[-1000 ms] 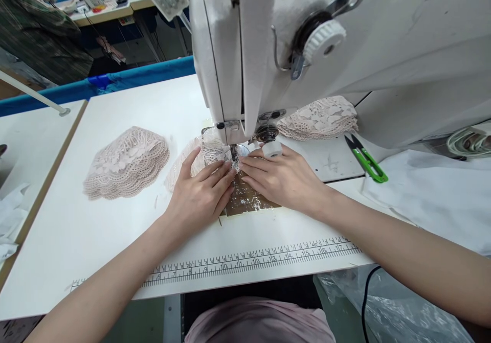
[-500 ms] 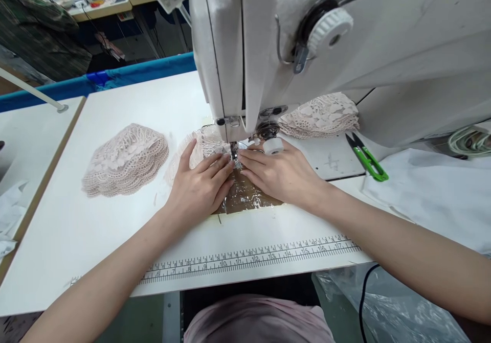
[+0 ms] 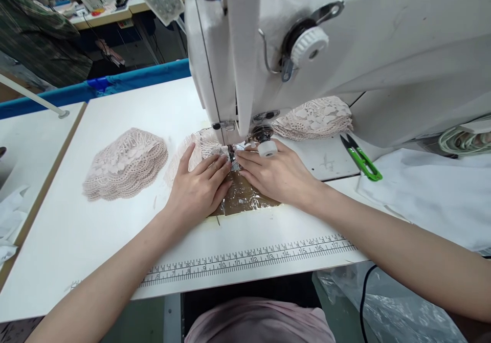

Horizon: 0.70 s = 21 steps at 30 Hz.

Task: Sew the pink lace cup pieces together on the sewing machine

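A pale pink lace piece (image 3: 195, 146) lies under the presser foot (image 3: 232, 155) of a white sewing machine (image 3: 219, 72). My left hand (image 3: 199, 182) rests flat on the lace left of the foot, its thumb and fingers spread. Just right of the foot, my right hand (image 3: 274, 172) lies palm down with fingers stretched out, the fingertips close to the needle area. Part of the lace is hidden under my hands and the machine head. Brown, shiny tape (image 3: 245, 195) covers the table in front of the foot.
One stack of lace pieces (image 3: 126, 164) sits at left, another stack (image 3: 314, 118) behind the machine head. Green thread snips (image 3: 362, 159) and white cloth (image 3: 418, 189) lie at right. A printed ruler (image 3: 238, 261) runs along the front edge. A person's plaid sleeve (image 3: 42, 31) shows at back left.
The camera view has shifted slightly, so the machine head appears a little further left and lower. Both hands stay in place beside the presser foot.
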Available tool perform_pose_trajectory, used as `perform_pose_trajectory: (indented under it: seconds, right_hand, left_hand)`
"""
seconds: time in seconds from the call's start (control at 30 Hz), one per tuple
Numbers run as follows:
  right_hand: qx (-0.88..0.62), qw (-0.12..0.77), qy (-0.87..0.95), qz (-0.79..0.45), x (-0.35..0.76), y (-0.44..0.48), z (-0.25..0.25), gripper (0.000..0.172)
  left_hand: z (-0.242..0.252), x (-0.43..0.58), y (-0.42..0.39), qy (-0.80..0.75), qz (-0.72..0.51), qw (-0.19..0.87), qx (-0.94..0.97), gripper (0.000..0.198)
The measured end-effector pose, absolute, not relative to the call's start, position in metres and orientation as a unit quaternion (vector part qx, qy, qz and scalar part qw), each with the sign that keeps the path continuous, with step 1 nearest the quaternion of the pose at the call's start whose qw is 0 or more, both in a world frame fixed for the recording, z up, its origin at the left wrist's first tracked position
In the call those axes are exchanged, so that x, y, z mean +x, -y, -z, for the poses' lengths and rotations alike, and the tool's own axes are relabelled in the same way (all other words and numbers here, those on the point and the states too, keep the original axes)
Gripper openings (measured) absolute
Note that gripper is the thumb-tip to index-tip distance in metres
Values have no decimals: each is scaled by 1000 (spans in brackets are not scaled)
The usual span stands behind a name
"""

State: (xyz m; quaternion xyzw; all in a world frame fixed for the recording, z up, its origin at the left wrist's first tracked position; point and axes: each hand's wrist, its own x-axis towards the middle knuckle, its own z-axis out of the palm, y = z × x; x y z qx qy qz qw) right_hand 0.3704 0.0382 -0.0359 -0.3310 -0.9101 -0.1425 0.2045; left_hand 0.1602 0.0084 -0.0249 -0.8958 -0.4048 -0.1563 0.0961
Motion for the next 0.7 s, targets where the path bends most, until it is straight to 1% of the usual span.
perform_pose_trajectory:
  seconds: [0.17,0.3,0.37,0.43,0.53,0.6,0.67,0.7]
  right_hand:
    - [-333,210,908,140,370,-37,34,26]
    - [-320,256,904,122,364,-30,32,23]
    - [-300,252,916,89,361,-26,30,21]
    - [-279,241,926,81,361,-23,28,19]
    - [-285,281,903,156,365,-22,23,16]
    - [-293,307,887,185,367,-20,20,18]
    - [-271,294,906,137,366,-16,20,17]
    - [-260,277,920,95,364,-14,20,17]
  left_hand:
    - [25,158,-8,405,162,106,-893,34]
    - [23,153,-11,432,166,90,-882,32]
    - [20,151,-12,444,158,83,-878,34]
    - [17,149,-10,443,151,104,-878,32]
    - [11,148,-6,409,164,171,-881,20]
    - [10,147,-5,386,185,196,-882,19]
    - [11,147,-8,366,192,183,-892,14]
    - [13,146,-11,358,187,167,-899,17]
